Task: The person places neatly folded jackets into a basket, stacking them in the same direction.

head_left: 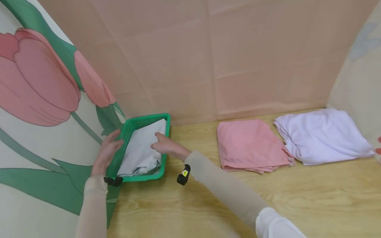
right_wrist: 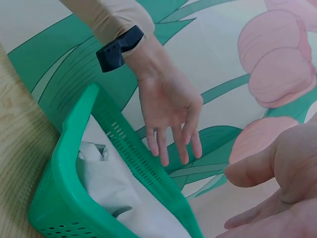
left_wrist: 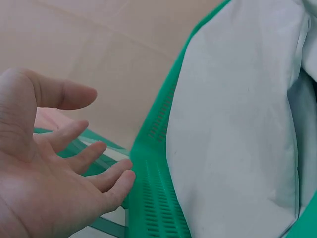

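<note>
A folded pale grey cloth point(head_left: 142, 147) lies inside a green plastic basket point(head_left: 143, 178) with perforated sides. My left hand point(head_left: 107, 152) hovers at the basket's left rim, and its fingers are spread and slightly bent in the left wrist view. Above the cloth, near the basket's right side, is my right hand point(head_left: 167, 145). Its thumb and fingers stand apart with nothing between them in the right wrist view. Both hands are free of the cloth's fabric, and a black band sits on each wrist.
To the right, a folded pink cloth point(head_left: 250, 143) lies on the wood-grain surface point(head_left: 190, 205), touching a folded pale lilac cloth point(head_left: 324, 135). A tulip-patterned panel point(head_left: 44, 79) rises close along the basket's left side. Behind everything hangs a beige-pink backdrop point(head_left: 226, 56).
</note>
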A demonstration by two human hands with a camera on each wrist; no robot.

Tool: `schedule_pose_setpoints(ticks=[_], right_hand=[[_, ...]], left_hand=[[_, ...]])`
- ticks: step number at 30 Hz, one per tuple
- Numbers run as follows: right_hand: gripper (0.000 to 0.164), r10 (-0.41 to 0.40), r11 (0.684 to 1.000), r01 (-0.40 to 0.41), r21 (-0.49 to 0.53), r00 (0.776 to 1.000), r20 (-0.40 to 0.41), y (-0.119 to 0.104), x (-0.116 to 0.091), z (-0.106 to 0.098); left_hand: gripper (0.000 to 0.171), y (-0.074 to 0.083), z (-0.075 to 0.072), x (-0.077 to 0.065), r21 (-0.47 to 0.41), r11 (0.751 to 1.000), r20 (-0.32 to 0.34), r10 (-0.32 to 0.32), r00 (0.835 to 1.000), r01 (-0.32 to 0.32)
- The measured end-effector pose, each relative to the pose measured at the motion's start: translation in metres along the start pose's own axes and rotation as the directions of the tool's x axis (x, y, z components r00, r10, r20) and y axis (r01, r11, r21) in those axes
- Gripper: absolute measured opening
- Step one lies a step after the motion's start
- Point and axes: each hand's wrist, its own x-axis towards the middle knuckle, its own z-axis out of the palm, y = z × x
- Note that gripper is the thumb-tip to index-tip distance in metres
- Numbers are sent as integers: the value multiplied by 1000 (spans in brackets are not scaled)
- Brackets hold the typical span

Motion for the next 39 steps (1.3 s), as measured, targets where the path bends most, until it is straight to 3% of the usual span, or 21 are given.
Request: schedule_pose_setpoints(ticks=[8, 17, 24, 39], right_hand=[[72, -29, 999, 29, 22, 1000, -9, 1, -10, -13], [67, -77, 995, 78, 56, 997, -27, 13, -20, -33], [63, -104, 993, 106, 57, 994, -39, 19, -32, -51], [58, -147, 986, 154, 65, 983, -111, 38, -65, -84]], left_hand=[[73, 11, 16, 0, -16, 1000, -12, 10, 1000, -10], [73, 19, 34, -2, 122, 990, -4, 70, 998, -69], [74, 27, 50, -4, 125, 989, 17, 83, 996, -85], [68, 51, 95, -14, 47, 992, 9, 114, 993, -115]])
